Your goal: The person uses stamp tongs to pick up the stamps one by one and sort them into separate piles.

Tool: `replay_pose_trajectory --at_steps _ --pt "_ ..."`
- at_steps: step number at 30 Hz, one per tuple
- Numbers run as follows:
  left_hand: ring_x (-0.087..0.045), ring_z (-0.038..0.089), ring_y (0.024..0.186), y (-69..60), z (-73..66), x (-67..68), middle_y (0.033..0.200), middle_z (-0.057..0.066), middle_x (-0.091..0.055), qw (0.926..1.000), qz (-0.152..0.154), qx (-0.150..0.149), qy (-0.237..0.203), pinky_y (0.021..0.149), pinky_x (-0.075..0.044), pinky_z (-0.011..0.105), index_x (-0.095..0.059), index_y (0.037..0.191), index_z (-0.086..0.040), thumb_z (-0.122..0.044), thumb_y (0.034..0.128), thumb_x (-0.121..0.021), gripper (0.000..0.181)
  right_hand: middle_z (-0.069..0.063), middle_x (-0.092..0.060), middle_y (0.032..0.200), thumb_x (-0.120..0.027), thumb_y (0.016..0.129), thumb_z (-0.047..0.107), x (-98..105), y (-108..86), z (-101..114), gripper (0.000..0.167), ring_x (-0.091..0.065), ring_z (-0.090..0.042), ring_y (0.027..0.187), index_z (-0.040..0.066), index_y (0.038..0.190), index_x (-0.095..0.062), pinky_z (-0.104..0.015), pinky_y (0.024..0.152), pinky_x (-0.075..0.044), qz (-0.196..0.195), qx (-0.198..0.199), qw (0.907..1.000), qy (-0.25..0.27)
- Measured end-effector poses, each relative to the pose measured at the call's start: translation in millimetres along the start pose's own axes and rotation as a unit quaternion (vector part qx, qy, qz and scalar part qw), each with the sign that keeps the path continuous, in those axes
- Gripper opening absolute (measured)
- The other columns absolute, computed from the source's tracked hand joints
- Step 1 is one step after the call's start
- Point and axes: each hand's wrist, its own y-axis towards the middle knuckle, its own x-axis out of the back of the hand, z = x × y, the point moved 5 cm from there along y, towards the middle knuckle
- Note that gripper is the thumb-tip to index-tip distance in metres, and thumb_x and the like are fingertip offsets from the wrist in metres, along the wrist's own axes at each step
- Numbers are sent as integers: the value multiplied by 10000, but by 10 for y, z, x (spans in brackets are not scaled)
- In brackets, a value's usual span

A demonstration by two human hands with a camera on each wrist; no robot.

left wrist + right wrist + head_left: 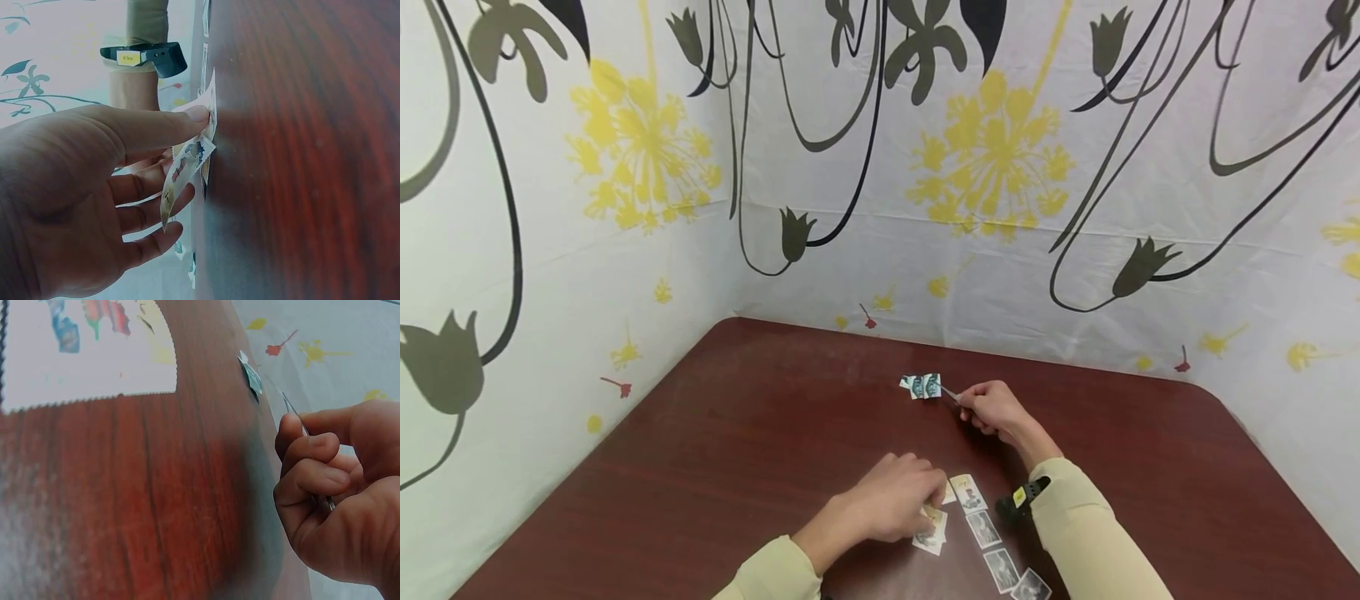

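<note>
The left hand (893, 498) is held at the bottom middle of the head view, back turned up. Its thumb (156, 130) is stretched out and its fingers (139, 219) are bent a little. The right hand (996, 408) is held higher and further right, with its fingers (319, 478) curled in.

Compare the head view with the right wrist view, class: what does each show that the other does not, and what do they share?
Only the head view: the left hand holding pale stamps, three grey stamps and a wrist device.

Only the right wrist view: a close stamp's toothed edge, plain to see.

Both: the right hand gripping tweezers, green stamps, the table and patterned cloth.
</note>
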Motion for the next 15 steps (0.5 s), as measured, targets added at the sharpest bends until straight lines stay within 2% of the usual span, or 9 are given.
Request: replay_pose_trajectory --at_steps 5,15 --pt "-490 55 761 -3 -6 4 786 -160 -505 10000 15 -64 -16 685 -375 237 -592 822 -294 -339 769 -904 319 -6 -601 661 -572 1058 102 -14 30 9 233 -415 -95 510 -78 1054 -721 -239 479 -329 -133 -133 9998 -83" --pt "-514 51 773 -3 5 2 785 -165 -519 9999 60 -42 -79 708 -398 245 -599 831 -296 -347 778 -902 312 -3 -604 663 -574 1059 111 -68 99 48 242 -412 -90 506 -66 1046 -739 -234 478 -331 -119 -249 9994 -198"
